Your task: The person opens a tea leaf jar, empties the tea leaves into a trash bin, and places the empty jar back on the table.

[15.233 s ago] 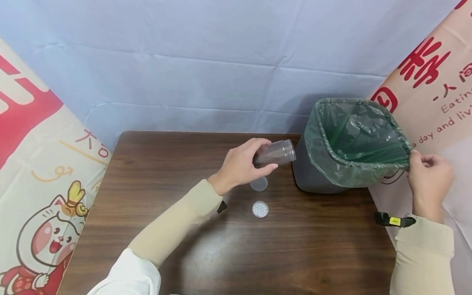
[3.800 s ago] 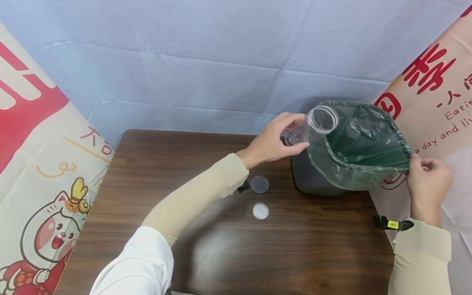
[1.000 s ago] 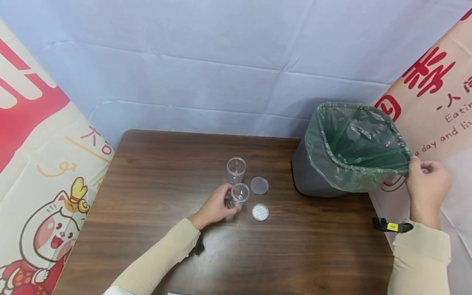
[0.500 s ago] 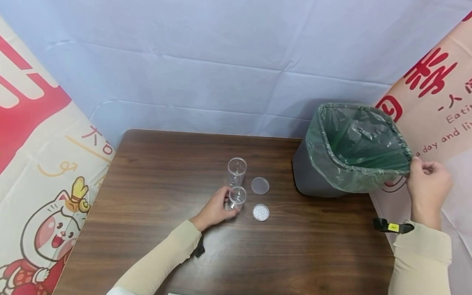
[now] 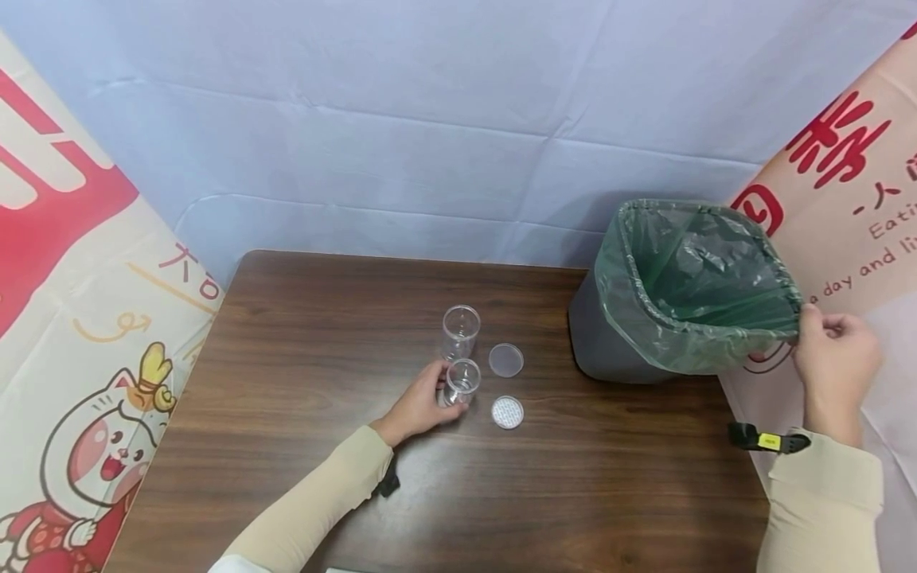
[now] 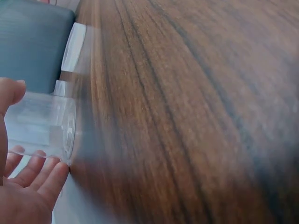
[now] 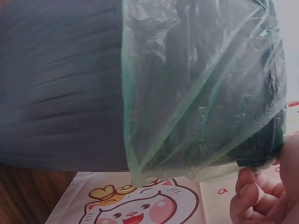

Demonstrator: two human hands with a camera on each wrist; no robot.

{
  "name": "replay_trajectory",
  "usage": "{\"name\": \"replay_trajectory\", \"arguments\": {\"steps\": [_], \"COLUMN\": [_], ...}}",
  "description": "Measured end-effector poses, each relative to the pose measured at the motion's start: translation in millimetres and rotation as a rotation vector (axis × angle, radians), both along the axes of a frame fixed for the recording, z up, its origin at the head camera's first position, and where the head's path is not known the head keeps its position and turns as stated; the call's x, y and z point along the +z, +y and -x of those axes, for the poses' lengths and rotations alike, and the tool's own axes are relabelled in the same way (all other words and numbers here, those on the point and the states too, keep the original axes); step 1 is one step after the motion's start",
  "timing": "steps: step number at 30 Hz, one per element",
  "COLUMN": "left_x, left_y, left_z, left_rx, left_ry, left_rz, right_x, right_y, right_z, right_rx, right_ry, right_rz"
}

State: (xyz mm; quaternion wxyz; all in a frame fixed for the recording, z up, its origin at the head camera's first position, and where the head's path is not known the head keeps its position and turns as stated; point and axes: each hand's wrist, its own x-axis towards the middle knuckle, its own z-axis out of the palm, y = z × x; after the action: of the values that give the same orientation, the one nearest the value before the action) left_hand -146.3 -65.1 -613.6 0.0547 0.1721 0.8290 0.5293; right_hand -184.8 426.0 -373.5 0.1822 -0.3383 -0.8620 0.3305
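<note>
My left hand (image 5: 423, 406) holds the nearer of two clear plastic jars (image 5: 462, 377) upright on the table. In the left wrist view the thumb lies on one side of this jar (image 6: 39, 123) and the fingers (image 6: 51, 179) on the other. Just behind it stands a second lidless clear jar (image 5: 461, 328). To their right lie a translucent lid (image 5: 506, 360) and a round white patterned lid (image 5: 508, 412). My right hand (image 5: 837, 362) pinches the rim of the grey trash bin (image 5: 616, 342), over which a green trash bag (image 5: 688, 346) is folded.
The brown wooden table (image 5: 315, 334) ends at a pale blue backdrop cloth (image 5: 358, 143). Printed banners hang at both sides, the right one (image 5: 852, 215) close behind the bin. A thin pale edge of some object (image 5: 344, 570) shows at the bottom.
Earlier, my left hand held a jar tilted beside the bin, then near its rim. By one second ago it was at the table beside the other jar. My right hand has stayed at the rim.
</note>
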Motion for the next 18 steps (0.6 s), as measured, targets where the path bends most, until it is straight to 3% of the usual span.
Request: {"name": "replay_trajectory", "arguments": {"steps": [6, 13, 18], "left_x": [4.6, 9.1, 11.6], "left_y": [-6, -27, -41], "left_z": [0.0, 3.9, 4.5], "left_rx": [-0.029, -0.036, -0.048], "left_ry": [-0.019, 0.062, 0.057], "left_rz": [0.016, 0.040, 0.024], "right_x": [4.9, 6.8, 7.3], "right_y": [-1, -4, -1], "right_z": [-0.7, -2.6, -3.5], "right_rx": [0.003, -0.001, 0.004], "right_ry": [-0.018, -0.041, -0.038], "right_rz": [0.109, 0.186, 0.235]}}
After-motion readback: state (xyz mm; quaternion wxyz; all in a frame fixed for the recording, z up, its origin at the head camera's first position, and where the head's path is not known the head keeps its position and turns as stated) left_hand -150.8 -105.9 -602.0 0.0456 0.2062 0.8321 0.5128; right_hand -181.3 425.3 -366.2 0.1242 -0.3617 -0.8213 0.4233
